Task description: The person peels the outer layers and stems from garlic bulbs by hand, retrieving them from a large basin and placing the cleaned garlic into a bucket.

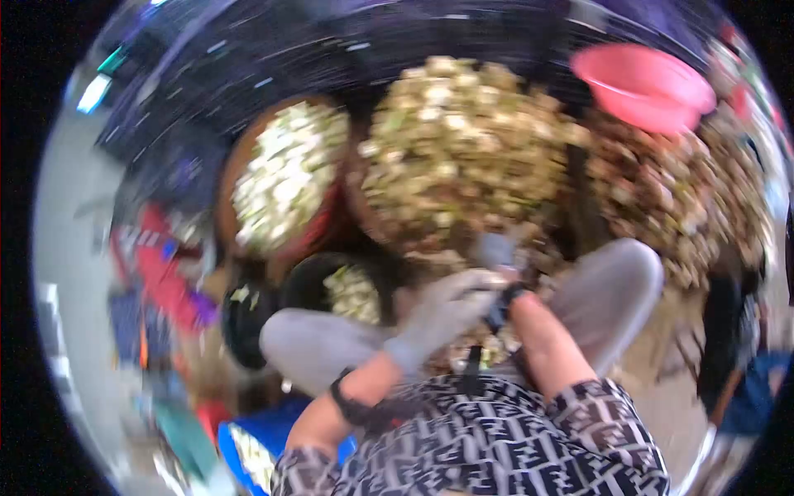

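Observation:
My left hand [451, 310], in a pale glove, reaches across to my right wrist, its fingers drawn together there. What it pinches, if anything, is too blurred to name. My right hand [498, 252], in a grey glove, lies just beyond those fingers; its own fingers are smeared by motion. A dark band [500, 307] sits on the right wrist. In front of both hands rises a large heap of pale brownish bulbs [463, 157], like garlic or onions. Below them, between my legs, lie more small pieces [475, 351].
A wide tub [227, 194] of whitish-green pieces stands at front left. Nearer are a black bowl [302, 277] with pale pieces and a dark bucket [240, 331]. A pink basin [641, 83] rests on the reddish-brown heap [653, 182] at right. A blue bag [236, 459] lies lower left.

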Demonstrator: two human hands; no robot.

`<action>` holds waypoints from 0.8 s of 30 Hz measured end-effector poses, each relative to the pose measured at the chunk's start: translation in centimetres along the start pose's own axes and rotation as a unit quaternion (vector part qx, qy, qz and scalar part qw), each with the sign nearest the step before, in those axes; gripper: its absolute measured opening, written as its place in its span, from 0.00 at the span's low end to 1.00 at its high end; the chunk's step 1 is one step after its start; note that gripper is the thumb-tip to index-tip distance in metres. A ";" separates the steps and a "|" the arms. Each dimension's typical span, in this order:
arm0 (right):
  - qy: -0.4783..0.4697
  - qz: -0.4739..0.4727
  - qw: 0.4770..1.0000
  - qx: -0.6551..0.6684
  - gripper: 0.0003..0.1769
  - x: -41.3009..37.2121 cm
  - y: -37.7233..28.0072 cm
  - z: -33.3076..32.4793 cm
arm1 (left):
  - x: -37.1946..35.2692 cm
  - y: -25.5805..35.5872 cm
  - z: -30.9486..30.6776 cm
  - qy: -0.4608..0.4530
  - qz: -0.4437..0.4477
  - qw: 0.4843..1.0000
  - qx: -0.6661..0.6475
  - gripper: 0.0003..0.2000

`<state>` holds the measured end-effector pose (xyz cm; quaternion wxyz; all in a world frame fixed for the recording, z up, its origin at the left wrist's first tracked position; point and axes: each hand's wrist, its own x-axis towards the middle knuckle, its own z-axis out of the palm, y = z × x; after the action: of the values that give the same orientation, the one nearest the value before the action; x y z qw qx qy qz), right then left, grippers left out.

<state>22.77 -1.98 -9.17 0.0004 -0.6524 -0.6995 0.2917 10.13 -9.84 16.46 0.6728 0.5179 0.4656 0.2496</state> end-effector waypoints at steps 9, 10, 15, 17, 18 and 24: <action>0.057 -0.044 0.997 -0.012 0.13 -0.4 -1.1 -1.0 | 1.9 4.7 7.9 -0.289 0.222 0.894 -0.260 0.16; 0.060 -0.043 0.997 -0.013 0.13 -0.6 -1.0 -1.1 | 1.7 5.3 8.7 -0.297 0.233 0.888 -0.263 0.16; 0.077 -0.043 0.996 -0.008 0.13 -0.7 -1.0 -1.9 | 0.6 7.2 10.6 -0.306 0.270 0.873 -0.268 0.15; 0.074 -0.042 0.996 -0.014 0.13 -0.8 -1.1 -2.1 | 0.6 7.3 11.3 -0.304 0.278 0.870 -0.270 0.14; 0.068 -0.039 0.997 -0.017 0.13 -1.0 -1.6 -2.2 | 0.6 7.3 11.6 -0.305 0.280 0.870 -0.270 0.14; 0.038 -0.033 0.998 -0.042 0.13 0.0 -0.5 -1.5 | -0.7 7.9 12.2 -0.303 0.297 0.862 -0.278 0.13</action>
<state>22.86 -1.33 -7.77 0.0095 -0.6390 -0.7319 0.2366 21.73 -13.42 24.40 0.7908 0.4735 -0.0258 0.3869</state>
